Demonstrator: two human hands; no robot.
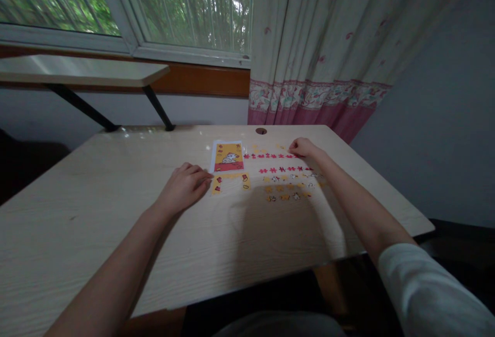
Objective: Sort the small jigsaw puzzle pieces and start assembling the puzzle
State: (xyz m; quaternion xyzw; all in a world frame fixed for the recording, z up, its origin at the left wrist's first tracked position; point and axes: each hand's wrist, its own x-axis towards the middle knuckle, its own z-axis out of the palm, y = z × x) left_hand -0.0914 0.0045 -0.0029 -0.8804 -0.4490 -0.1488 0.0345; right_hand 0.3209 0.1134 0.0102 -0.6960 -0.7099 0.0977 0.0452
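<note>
My left hand [188, 184] rests on the table with its fingers stretched toward the left edge of a partly joined yellow puzzle [229, 176]. That puzzle has a top edge and two sides, with small red drawings on it. Just behind it lies a reference picture [229, 157] of a white animal on yellow and red. My right hand [303, 147] is at the right end of the back rows, fingertips pinched together; whatever is between them is hidden. Close by are a few loose yellow puzzle pieces [280, 147] and a row of red puzzle pieces [267, 156].
A second red row [273, 170] and several rows of yellow and white pieces [284, 188] lie nearer to me, partly under my right forearm. A raised shelf [96, 71] stands at the back left of the wooden table [185, 254]. Behind hangs a curtain [305, 69].
</note>
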